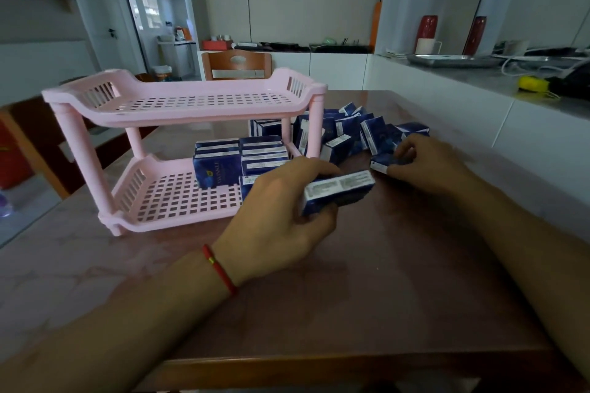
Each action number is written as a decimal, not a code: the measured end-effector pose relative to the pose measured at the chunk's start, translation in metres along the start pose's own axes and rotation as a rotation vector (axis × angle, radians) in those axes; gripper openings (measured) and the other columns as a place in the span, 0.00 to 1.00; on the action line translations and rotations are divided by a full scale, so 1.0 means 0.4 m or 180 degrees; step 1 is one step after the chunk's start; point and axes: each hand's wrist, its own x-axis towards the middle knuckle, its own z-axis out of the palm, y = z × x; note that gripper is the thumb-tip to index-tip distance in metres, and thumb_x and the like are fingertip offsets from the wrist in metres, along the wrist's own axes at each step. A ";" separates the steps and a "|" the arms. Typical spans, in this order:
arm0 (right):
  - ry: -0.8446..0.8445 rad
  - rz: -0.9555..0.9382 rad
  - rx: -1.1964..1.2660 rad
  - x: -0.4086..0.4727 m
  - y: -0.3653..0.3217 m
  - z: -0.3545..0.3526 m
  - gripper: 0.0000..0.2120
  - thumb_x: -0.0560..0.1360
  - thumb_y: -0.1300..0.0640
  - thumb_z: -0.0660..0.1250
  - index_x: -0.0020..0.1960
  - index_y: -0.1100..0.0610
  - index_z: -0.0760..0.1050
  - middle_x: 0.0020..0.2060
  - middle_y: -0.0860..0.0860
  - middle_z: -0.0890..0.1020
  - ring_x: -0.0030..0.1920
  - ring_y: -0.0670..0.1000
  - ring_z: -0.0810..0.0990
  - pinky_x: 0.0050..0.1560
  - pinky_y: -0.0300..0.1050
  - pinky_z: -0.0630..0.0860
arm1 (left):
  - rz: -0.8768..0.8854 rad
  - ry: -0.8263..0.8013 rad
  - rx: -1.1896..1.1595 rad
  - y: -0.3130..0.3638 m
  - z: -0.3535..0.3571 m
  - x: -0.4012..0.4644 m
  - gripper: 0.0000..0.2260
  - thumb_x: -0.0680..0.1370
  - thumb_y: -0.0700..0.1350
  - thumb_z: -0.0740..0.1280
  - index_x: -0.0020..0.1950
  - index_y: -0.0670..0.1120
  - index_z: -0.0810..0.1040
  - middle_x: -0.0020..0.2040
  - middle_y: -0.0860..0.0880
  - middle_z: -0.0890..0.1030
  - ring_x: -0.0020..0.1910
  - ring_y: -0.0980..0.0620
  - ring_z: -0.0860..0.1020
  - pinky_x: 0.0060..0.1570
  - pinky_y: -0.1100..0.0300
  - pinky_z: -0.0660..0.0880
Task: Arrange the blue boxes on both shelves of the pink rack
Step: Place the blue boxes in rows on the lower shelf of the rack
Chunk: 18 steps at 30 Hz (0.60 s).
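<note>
A pink two-shelf rack (pixel 178 112) stands on the table, left of centre. Its top shelf holds nothing; several blue boxes (pixel 238 158) are stacked at the right end of the bottom shelf. A loose pile of blue boxes (pixel 354 131) lies on the table to the right of the rack. My left hand (pixel 281 217) grips one blue box (pixel 338 191) just in front of the rack's right end. Beside the pile, my right hand (pixel 424 163) pinches another blue box (pixel 381 163) lying on the table.
The reddish marble table (pixel 367 281) has its front edge near me. A wooden chair (pixel 236 65) stands behind the rack, another chair at the far left. A white counter (pixel 479 96) with a metal tray and red vases runs along the right.
</note>
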 end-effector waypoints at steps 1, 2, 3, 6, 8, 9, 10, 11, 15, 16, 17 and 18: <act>0.0027 0.0018 0.0226 -0.004 -0.005 -0.010 0.19 0.67 0.42 0.77 0.50 0.51 0.77 0.47 0.50 0.80 0.46 0.51 0.78 0.45 0.44 0.72 | -0.0071 0.0054 -0.0068 0.000 -0.011 -0.007 0.15 0.73 0.42 0.72 0.59 0.49 0.80 0.51 0.54 0.83 0.50 0.58 0.81 0.51 0.68 0.76; 0.0167 -0.0037 0.0476 -0.009 -0.013 -0.025 0.19 0.67 0.42 0.76 0.50 0.51 0.76 0.47 0.49 0.80 0.47 0.52 0.79 0.47 0.46 0.74 | -0.0191 0.0118 -0.0181 -0.003 -0.023 -0.017 0.14 0.73 0.44 0.72 0.59 0.50 0.80 0.51 0.55 0.83 0.49 0.58 0.81 0.50 0.65 0.77; 0.0438 -0.0218 0.0677 -0.013 -0.022 -0.042 0.18 0.68 0.44 0.76 0.51 0.53 0.75 0.48 0.50 0.80 0.49 0.53 0.80 0.49 0.48 0.76 | -0.0346 0.0192 -0.0324 -0.007 -0.036 -0.030 0.14 0.73 0.45 0.72 0.59 0.51 0.80 0.50 0.55 0.84 0.46 0.58 0.82 0.48 0.62 0.79; 0.1451 -0.1349 0.0838 -0.045 -0.074 -0.092 0.18 0.70 0.53 0.70 0.56 0.60 0.71 0.52 0.57 0.77 0.52 0.57 0.77 0.50 0.52 0.79 | -0.0927 0.0324 -0.0958 -0.022 -0.077 -0.072 0.16 0.75 0.42 0.74 0.60 0.52 0.76 0.47 0.53 0.85 0.35 0.53 0.84 0.39 0.55 0.82; 0.1819 -0.2259 0.0724 -0.092 -0.136 -0.105 0.19 0.69 0.58 0.69 0.55 0.67 0.70 0.51 0.64 0.75 0.50 0.60 0.76 0.48 0.44 0.76 | -0.1245 0.0353 -0.1361 -0.027 -0.104 -0.094 0.15 0.76 0.37 0.72 0.60 0.49 0.76 0.41 0.47 0.86 0.30 0.47 0.83 0.33 0.52 0.81; 0.1825 -0.2675 0.0642 -0.122 -0.173 -0.099 0.18 0.69 0.59 0.70 0.54 0.68 0.70 0.51 0.65 0.75 0.49 0.61 0.75 0.48 0.42 0.74 | -0.1336 0.0338 -0.1499 -0.029 -0.115 -0.101 0.13 0.77 0.36 0.71 0.60 0.47 0.77 0.40 0.43 0.85 0.30 0.44 0.82 0.32 0.50 0.81; 0.1738 -0.3066 0.0538 -0.153 -0.211 -0.082 0.18 0.68 0.59 0.71 0.53 0.68 0.71 0.51 0.65 0.75 0.49 0.60 0.75 0.50 0.41 0.73 | -0.1392 0.0288 -0.1614 -0.030 -0.124 -0.107 0.13 0.78 0.36 0.70 0.60 0.46 0.77 0.39 0.40 0.85 0.31 0.40 0.82 0.33 0.48 0.82; 0.1592 -0.3426 0.0407 -0.183 -0.248 -0.059 0.19 0.68 0.58 0.72 0.53 0.66 0.72 0.52 0.63 0.75 0.50 0.59 0.75 0.52 0.41 0.72 | -0.1442 0.0228 -0.1746 -0.034 -0.130 -0.111 0.13 0.78 0.34 0.69 0.60 0.46 0.78 0.40 0.37 0.84 0.33 0.36 0.81 0.35 0.46 0.82; 0.0917 -0.4174 -0.0061 -0.225 -0.333 0.043 0.17 0.70 0.54 0.73 0.56 0.59 0.75 0.55 0.60 0.80 0.53 0.59 0.79 0.57 0.52 0.75 | -0.1965 -0.0006 -0.3079 -0.055 -0.154 -0.126 0.29 0.60 0.31 0.65 0.62 0.39 0.79 0.52 0.27 0.81 0.45 0.28 0.80 0.39 0.46 0.81; 0.0850 -0.4220 -0.0037 -0.225 -0.342 0.059 0.16 0.70 0.55 0.72 0.55 0.59 0.77 0.54 0.60 0.81 0.52 0.59 0.79 0.56 0.54 0.76 | -0.2045 -0.0107 -0.3325 -0.058 -0.160 -0.132 0.33 0.56 0.33 0.66 0.63 0.40 0.79 0.55 0.28 0.80 0.50 0.26 0.80 0.43 0.44 0.80; 0.0833 -0.4252 0.0000 -0.227 -0.350 0.070 0.14 0.71 0.55 0.72 0.54 0.60 0.79 0.54 0.60 0.81 0.51 0.59 0.80 0.54 0.55 0.76 | -0.2045 -0.0202 -0.3303 -0.064 -0.164 -0.137 0.33 0.58 0.34 0.68 0.64 0.41 0.79 0.56 0.30 0.81 0.53 0.26 0.79 0.47 0.42 0.80; 0.0846 -0.4278 0.0017 -0.228 -0.357 0.079 0.13 0.72 0.55 0.73 0.53 0.61 0.81 0.54 0.60 0.81 0.51 0.59 0.80 0.54 0.55 0.76 | -0.1955 -0.0262 -0.3003 -0.071 -0.168 -0.142 0.28 0.64 0.36 0.71 0.65 0.43 0.78 0.56 0.32 0.82 0.54 0.27 0.80 0.49 0.41 0.80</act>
